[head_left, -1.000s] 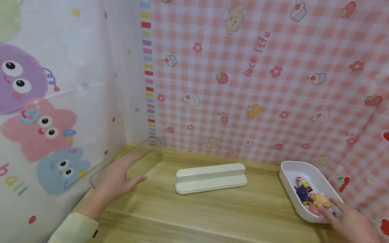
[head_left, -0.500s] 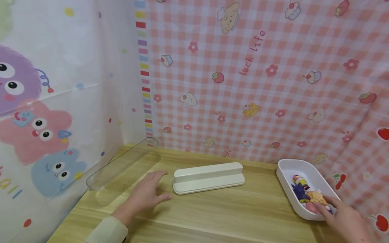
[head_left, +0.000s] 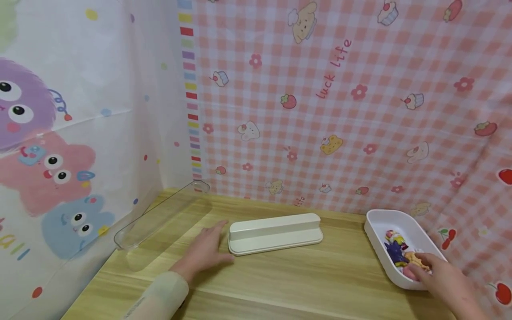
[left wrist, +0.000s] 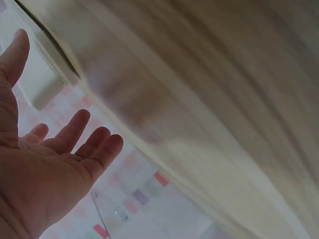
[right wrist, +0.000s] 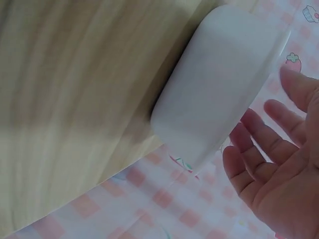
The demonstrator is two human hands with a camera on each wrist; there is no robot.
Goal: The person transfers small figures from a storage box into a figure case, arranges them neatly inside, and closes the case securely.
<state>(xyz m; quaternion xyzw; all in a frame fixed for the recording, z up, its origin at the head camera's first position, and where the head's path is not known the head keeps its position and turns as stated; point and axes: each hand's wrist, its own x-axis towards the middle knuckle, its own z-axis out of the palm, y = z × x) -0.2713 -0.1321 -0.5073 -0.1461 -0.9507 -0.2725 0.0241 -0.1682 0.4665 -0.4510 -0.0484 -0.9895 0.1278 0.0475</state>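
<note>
In the head view my left hand [head_left: 203, 250] reaches over the wooden table, fingers spread, close to the left end of a cream base with a raised ridge [head_left: 276, 235]. The left wrist view shows nothing in that palm. My right hand [head_left: 446, 278] is at the near end of a white tray [head_left: 377, 242], with thumb and fingertips over small toy figures. Among them are an orange one [head_left: 413, 256], a dark purple one [head_left: 395, 253] and a pink one [head_left: 410, 271]. Seen from the right wrist, the fingers bend loosely beside the tray's rim.
A clear plastic cover or box [head_left: 162, 222] lies on the left of the wooden table [head_left: 276, 284], beside the white printed curtain [head_left: 132, 133]. Pink checked cloth [head_left: 320, 111] hangs behind the table and along its right side.
My left hand has moved right, from the clear plastic piece to beside the cream base. My right hand has shifted slightly further over the toys in the tray.
</note>
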